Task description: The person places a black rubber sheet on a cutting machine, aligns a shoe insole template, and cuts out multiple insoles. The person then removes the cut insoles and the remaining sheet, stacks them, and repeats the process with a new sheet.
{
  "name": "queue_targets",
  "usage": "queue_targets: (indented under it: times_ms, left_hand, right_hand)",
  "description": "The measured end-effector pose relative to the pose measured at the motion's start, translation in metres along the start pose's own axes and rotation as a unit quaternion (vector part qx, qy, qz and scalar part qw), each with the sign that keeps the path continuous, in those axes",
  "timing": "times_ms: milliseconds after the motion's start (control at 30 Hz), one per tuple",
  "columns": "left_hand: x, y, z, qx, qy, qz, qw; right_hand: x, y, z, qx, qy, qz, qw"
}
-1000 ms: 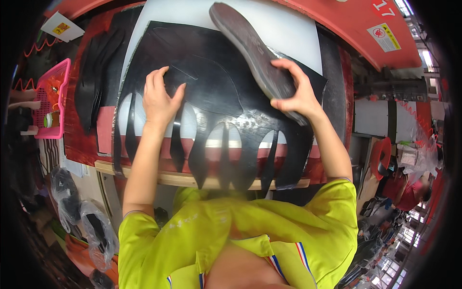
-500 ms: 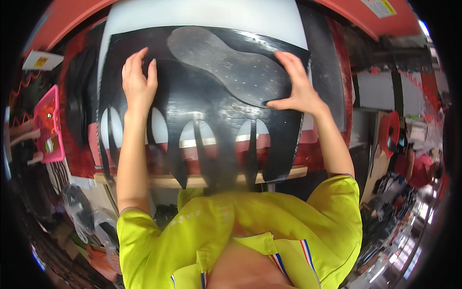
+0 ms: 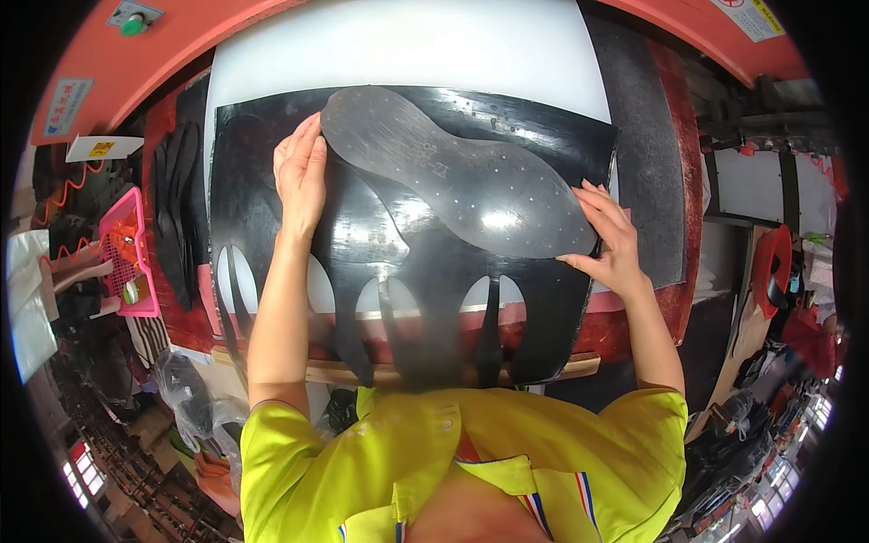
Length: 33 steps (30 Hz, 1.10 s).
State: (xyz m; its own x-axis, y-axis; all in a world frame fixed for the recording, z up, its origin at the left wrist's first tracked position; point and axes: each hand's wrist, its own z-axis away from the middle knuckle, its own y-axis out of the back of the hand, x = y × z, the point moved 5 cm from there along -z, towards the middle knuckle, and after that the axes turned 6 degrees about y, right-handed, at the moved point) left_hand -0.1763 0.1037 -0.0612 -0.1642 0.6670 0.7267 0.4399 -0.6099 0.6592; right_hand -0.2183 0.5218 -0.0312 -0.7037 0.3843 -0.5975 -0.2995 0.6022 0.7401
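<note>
A dark grey sole-shaped plate [image 3: 453, 172], probably a cutting die, rests at a slant on a black sheet [image 3: 434, 312]. Small pale dots speckle its face. My left hand [image 3: 300, 176] has its fingertips pressed against the plate's far left end. Round the near right end curve the thumb and fingers of my right hand [image 3: 608, 237], gripping its edge. A curved line shows in the sheet below the plate, beside my left hand. Rounded gaps and pointed strips form the sheet's near edge, with white board showing through.
Under the sheet lies a white board [image 3: 407, 45] on a red table. Black cut pieces [image 3: 172, 199] lie at the left, near a pink basket [image 3: 136, 253]. A red machine frame [image 3: 199, 41] with a green button arches over the far side. A red bowl [image 3: 771, 271] stands at right.
My left hand has moved right and now touches the plate's left end; before, it was apart from it. My right hand stays at the right end. The whole view has shifted somewhat.
</note>
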Motion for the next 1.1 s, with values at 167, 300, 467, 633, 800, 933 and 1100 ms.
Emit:
queue_targets:
  times_ms: [167, 300, 467, 633, 800, 933, 1100]
  left_hand:
    - [0.005, -0.003, -0.01, 0.006, -0.005, -0.018, 1.0]
    - [-0.007, -0.008, -0.035, 0.005, -0.011, -0.001, 1.0]
    - [0.006, -0.012, -0.081, 0.011, -0.059, 0.014, 0.998]
    - [0.054, 0.012, -0.076, 0.071, -0.133, 0.006, 0.988]
    - [0.077, 0.008, -0.004, -0.078, -0.275, -0.085, 0.954]
    - [0.054, -0.01, 0.006, -0.089, -0.23, -0.137, 0.959]
    - [0.036, -0.03, -0.04, 0.002, -0.245, -0.147, 0.958]
  right_hand:
    - [0.004, 0.0, -0.004, 0.0, -0.004, 0.001, 1.0]
    - [0.016, 0.002, -0.025, -0.003, 0.0, 0.003, 1.0]
    - [0.036, 0.004, -0.065, -0.019, -0.007, 0.001, 1.0]
    - [0.04, 0.044, -0.106, 0.129, -0.026, 0.022, 0.991]
    - [0.026, 0.096, -0.176, 0.259, -0.012, -0.035, 0.965]
    - [0.022, 0.114, -0.263, 0.288, 0.076, -0.012, 0.955]
    - [0.046, 0.093, -0.248, 0.278, 0.028, 0.012, 0.96]
